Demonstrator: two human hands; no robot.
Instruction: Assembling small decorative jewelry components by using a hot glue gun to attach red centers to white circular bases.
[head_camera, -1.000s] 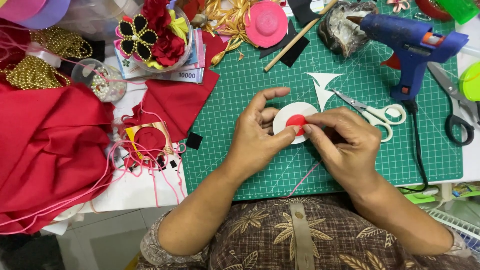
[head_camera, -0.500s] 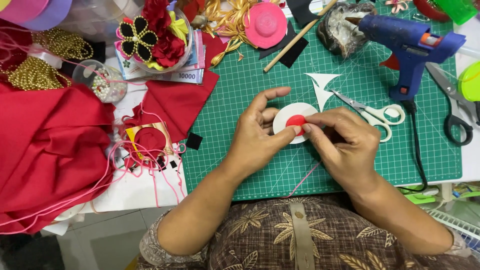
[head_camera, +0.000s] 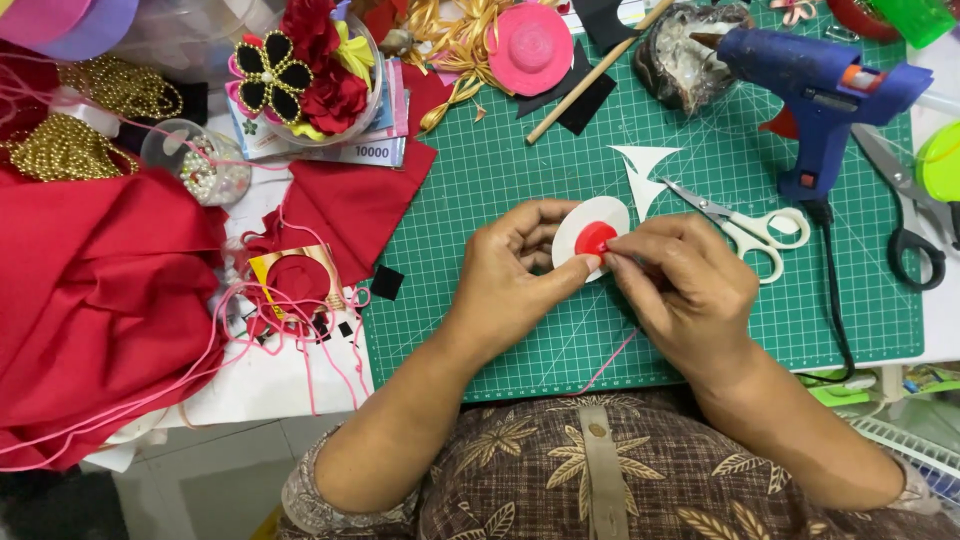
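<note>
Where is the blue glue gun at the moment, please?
In the head view, the blue glue gun stands at the upper right of the green cutting mat, beyond the white-handled scissors.

The white disc (head_camera: 600, 222) pinched between the left hand (head_camera: 515, 275) and the right hand (head_camera: 690, 285) looks like thin matt foam or card, and the small red piece (head_camera: 595, 240) at its centre looks soft and matt, like cloth or felt. The green cutting mat (head_camera: 500, 170) has a smooth, dull rubbery surface printed with a fine grid. The glue gun (head_camera: 815, 85) is glossy blue plastic. The scissors (head_camera: 745, 225) have bright metal blades and smooth white plastic handles. The red fabric (head_camera: 90, 300) is woven cloth with a faint sheen. The gold beads (head_camera: 65, 150) shine metallically, and the stick (head_camera: 590, 75) is bare pale wood.
</note>
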